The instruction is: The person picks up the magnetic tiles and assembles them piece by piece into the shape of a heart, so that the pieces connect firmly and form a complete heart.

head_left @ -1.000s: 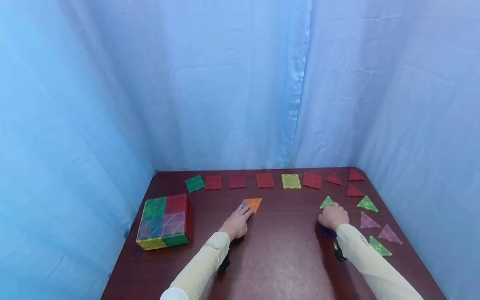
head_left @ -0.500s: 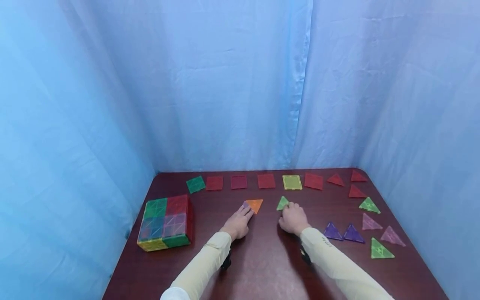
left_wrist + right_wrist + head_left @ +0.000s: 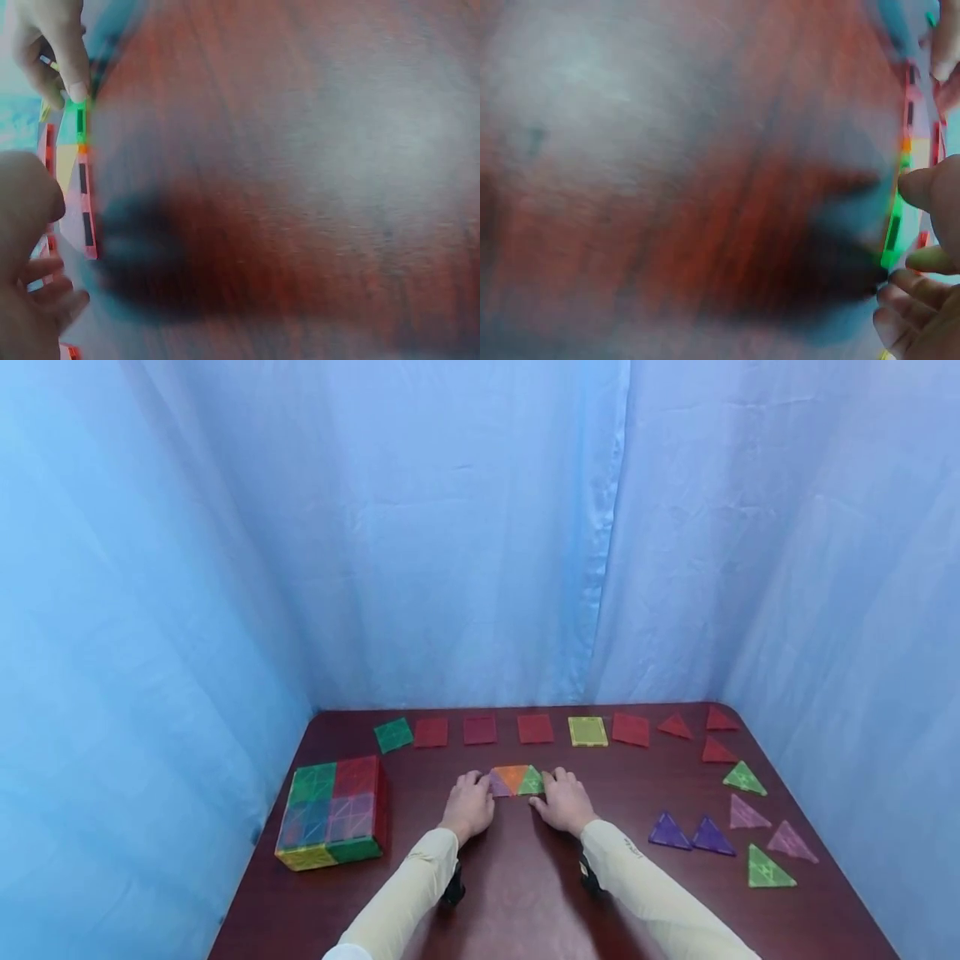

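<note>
Three see-through triangle magnetic tiles lie flat, edge to edge, in a short row: a purple one (image 3: 499, 783), an orange one (image 3: 513, 774) and a green one (image 3: 530, 782). My left hand (image 3: 468, 804) is at the row's left end, beside the purple tile, its fingers loosely bent and not gripping it. At the other end my right hand (image 3: 566, 802) holds the green tile, thumb on the near edge and fingers at its right side. In the right wrist view the right thumb (image 3: 921, 187) meets the green tile's edge (image 3: 893, 230).
A box-shaped stack of coloured square tiles (image 3: 333, 810) stands on the left. Square tiles, such as a yellow one (image 3: 587, 732), line the back edge. Red, green, pink and purple triangles (image 3: 712, 836) lie scattered at the right. Blue curtains (image 3: 450, 527) surround the table.
My right hand has slid the green triangle leftwards from the right side until it meets the orange one. The left hand has shifted slightly left, uncovering the purple triangle.
</note>
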Tool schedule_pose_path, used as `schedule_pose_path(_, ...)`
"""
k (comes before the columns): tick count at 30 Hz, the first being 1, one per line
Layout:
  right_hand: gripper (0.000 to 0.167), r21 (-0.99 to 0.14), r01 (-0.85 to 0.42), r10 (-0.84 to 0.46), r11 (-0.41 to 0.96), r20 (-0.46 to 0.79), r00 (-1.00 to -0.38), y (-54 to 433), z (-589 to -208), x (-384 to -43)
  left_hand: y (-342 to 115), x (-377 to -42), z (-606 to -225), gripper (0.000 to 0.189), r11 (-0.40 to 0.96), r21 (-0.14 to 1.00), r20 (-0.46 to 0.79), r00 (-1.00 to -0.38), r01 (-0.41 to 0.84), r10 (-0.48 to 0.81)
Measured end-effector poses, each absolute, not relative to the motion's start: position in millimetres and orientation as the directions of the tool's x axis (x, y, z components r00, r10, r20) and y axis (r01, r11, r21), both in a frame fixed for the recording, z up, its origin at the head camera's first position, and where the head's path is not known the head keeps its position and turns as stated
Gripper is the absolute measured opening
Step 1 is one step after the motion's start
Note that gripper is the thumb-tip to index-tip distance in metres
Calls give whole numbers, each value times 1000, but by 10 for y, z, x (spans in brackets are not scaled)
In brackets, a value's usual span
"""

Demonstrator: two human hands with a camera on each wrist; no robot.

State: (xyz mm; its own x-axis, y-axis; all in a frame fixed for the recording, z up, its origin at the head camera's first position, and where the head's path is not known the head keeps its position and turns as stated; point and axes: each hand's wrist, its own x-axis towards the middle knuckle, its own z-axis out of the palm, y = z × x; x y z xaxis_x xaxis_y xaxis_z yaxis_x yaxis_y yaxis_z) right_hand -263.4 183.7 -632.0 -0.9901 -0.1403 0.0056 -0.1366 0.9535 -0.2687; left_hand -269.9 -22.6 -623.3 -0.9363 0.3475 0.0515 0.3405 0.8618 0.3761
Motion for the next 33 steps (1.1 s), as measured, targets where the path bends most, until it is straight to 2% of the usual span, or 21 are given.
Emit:
schedule_pose_path(4, 61, -336, -109, -131, 935, -44, -990, 1876, -6308, -2701, -217, -2736, -6255, 42, 879, 393, 62, -962, 268, 266)
schedule_pose_path(11, 50, -422, -76, -102, 903, -39, -994, 1853, -6324, -2740, -134, -2726, -6399, 42, 856, 441, 143, -962, 271, 231)
schedule_pose_path(15, 45, -513, -60, -76, 856, -10, -997, 1886, -6339, -2750, -133, -2745, -6449, 38, 802, 535, 190, -963, 266, 192)
schedule_pose_path(20, 35, -663, -37, -64, 748, -16, -998, 1946, -6319, -2794, -119, -2811, -6365, 49, 720, 657, 194, -973, 221, 122)
schedule_pose_path(23, 28, -709, -24, -49, 705, -16, -999, 1977, -6301, -2829, -119, -2873, -6281, 40, 722, 653, 210, -970, 230, 119)
schedule_pose_path(27, 18, -699, -65, -48, 712, 43, -998, 2018, -6261, -2908, -120, -2976, -6157, 16, 737, 620, 242, -959, 268, 146)
schedule_pose_path(33, 21, -684, -105, -29, 722, 123, -992, 2059, -6161, -3083, -51, -3153, -6008, 10, 738, 616, 282, -952, 276, 120)
